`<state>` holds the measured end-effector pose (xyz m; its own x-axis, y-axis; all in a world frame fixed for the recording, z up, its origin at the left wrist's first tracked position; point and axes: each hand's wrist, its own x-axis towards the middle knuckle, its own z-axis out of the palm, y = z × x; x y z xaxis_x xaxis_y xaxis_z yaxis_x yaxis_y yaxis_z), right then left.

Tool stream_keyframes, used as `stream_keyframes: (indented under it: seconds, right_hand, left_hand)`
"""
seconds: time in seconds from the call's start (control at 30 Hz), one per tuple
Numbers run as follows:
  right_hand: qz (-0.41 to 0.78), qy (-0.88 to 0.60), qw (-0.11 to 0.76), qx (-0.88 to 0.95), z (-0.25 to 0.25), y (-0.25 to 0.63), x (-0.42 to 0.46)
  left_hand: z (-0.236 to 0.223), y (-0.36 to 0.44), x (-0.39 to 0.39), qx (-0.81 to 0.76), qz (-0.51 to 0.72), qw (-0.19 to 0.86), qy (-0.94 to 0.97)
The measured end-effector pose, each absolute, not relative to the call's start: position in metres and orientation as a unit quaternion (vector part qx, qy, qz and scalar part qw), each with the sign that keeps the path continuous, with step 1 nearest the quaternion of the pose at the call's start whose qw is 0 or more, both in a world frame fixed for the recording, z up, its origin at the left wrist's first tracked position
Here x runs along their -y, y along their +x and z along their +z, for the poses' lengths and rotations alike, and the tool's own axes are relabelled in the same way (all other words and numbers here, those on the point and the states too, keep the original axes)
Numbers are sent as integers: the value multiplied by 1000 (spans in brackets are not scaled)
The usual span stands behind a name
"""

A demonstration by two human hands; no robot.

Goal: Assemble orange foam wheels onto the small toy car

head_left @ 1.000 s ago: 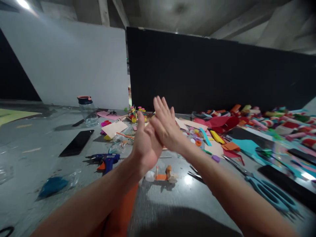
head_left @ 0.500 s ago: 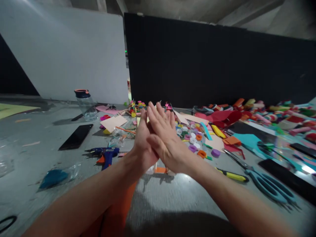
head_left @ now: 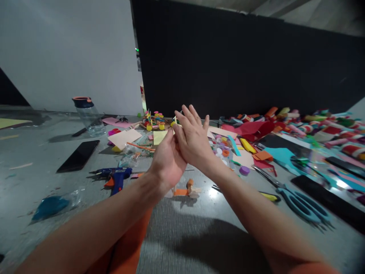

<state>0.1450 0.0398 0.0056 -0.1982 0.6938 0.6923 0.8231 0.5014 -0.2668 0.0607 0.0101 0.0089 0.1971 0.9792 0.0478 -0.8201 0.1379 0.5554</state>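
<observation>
My two hands are pressed together above the grey table. My right hand (head_left: 196, 144) lies across the palm of the other, its fingers stretched out and a little spread. My left hand (head_left: 168, 163) is turned palm up beneath it, flat, with its fingers mostly hidden. No object shows between the palms. Just below them on the table sits a small craft piece (head_left: 181, 192) of orange and pale parts. A blue glue gun (head_left: 119, 178) lies to the left of my hands. Behind them is a pale yellow paper square (head_left: 159, 137).
Left are a phone (head_left: 79, 155), a clear bottle (head_left: 90, 118) and a blue item in plastic (head_left: 51, 207). Right lie scissors (head_left: 302, 205), a yellow cutter (head_left: 269, 196), a purple cap (head_left: 244, 170) and red felt (head_left: 253, 131). A black panel (head_left: 242, 61) stands behind.
My right hand has slid forward over my left palm, its fingers spreading more. The view has turned slightly right and down, and the small craft piece shows more fully.
</observation>
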Motion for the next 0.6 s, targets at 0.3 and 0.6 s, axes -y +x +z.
stream_keyframes:
  seconds: [0.3,0.6]
  right_hand:
    - [19,-440,360,822,9,136,-28]
    - [-24,-447,359,819,-1,142,-24]
  left_hand:
    - [4,65,-9,-76,606,748,259]
    - [11,60,-4,-106,578,772,243]
